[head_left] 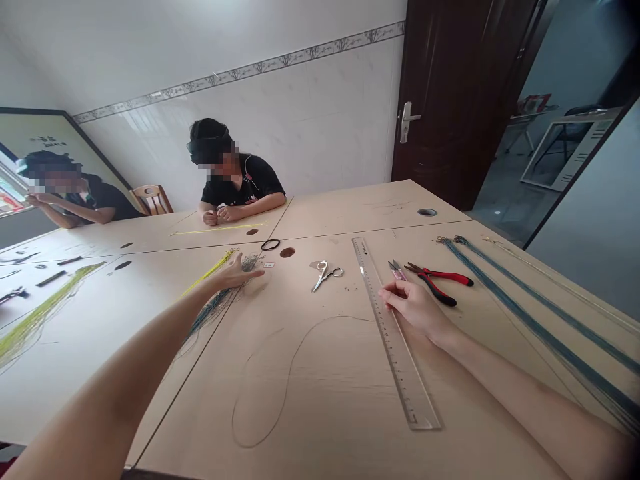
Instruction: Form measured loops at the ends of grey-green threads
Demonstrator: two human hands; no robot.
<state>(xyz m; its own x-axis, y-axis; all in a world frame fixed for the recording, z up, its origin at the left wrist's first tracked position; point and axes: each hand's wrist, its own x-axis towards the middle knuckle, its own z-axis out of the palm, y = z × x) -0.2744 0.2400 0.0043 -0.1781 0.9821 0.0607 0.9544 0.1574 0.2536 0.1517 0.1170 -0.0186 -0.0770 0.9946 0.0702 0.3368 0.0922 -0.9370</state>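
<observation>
**Clear plastic ruler (400, 360) pinned, cord bundle (213, 308) under an open palm**

Nearest us, a thin thread (287, 373) loops loose between our arms. Our right hand (415, 303) lies flat, fingers extended and gripping nothing, tips on the ruler's edge. The ruler's long axis runs from beside the wrist out past the fingertips, far end leaning left. Farther off, our left hand (235, 273) spreads open on the teal and yellow cord bundle, which trails back under the wrist. We judge a sideways push could skew the ruler, and dragging fingers could tangle the cords.

table (340, 373): matt pale wood laminate | ruler (395, 347): clear plastic | scissors (325, 273): shiny metal | pliers (440, 280): red plastic grips
</observation>
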